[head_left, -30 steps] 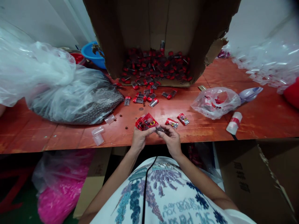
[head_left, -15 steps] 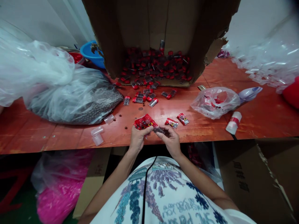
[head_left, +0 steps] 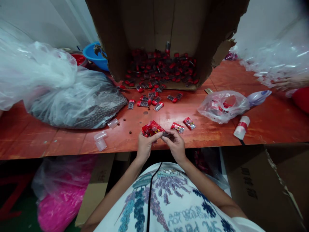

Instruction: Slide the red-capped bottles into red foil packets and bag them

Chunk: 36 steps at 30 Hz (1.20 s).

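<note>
Red printed wrappers are pinched in my left hand, thumb on top. My right hand has its fingers closed on a small clear tube of dark balls, mostly covered by the fingers. The tube's near end meets the wrappers between my two thumbs; how far it sits inside one is hidden. Just right of my hands lie a printed packet and a second packet. Beyond them, several red-capped tubes of dark balls lie loose on the red table.
A cardboard box on its side holds many red-capped tubes. At left sits a big bag of dark balls, near empty clear tubes. A plastic bag and white roll lie right. Another person's hand touches clear packaging.
My left hand has shifted right with the wrappers, up against the tube. My right hand has barely moved. Another person's hand has come into view at the right edge.
</note>
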Tool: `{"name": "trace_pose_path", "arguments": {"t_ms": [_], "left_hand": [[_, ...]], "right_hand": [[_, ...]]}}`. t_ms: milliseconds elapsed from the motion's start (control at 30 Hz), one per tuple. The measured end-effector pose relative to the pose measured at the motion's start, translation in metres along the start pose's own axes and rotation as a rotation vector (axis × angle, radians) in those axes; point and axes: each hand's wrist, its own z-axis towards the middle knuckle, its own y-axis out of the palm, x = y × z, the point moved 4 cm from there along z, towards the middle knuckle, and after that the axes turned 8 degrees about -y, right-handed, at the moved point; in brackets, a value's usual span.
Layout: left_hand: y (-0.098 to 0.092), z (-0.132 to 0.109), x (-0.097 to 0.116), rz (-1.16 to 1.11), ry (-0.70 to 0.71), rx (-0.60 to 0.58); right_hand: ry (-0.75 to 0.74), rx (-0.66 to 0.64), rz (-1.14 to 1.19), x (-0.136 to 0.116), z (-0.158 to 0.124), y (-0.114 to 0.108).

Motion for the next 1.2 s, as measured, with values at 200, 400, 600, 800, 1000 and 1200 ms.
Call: {"name": "trace_pose_path", "arguments": {"t_ms": [200,400,600,800,1000,1200], "left_hand": [[-0.001,0.001,-0.005,0.061,-0.072,-0.021],[0.003,0.003,-0.016,0.021,-0.231,-0.12],[0.004,0.007,-0.024,-0.028,-0.264,-0.099],[0.012,0.008,-0.028,-0.151,-0.373,-0.199],[-0.001,0.013,-0.028,-0.32,-0.506,-0.183],[-0.001,0.016,-0.034,-0.389,-0.452,-0.094]], "right_hand": [[-0.067,-0.107,-0.053,-0.004,0.003,-0.002],[-0.151,-0.147,-0.148,-0.005,0.012,-0.012],[-0.085,-0.207,-0.145,0.008,0.015,-0.016],[-0.116,-0.16,-0.304,0.013,0.023,-0.037],[-0.213,0.018,-0.853,0.017,0.051,-0.104],[-0.316,-0.097,-0.741,-0.001,0.041,-0.06]]}}
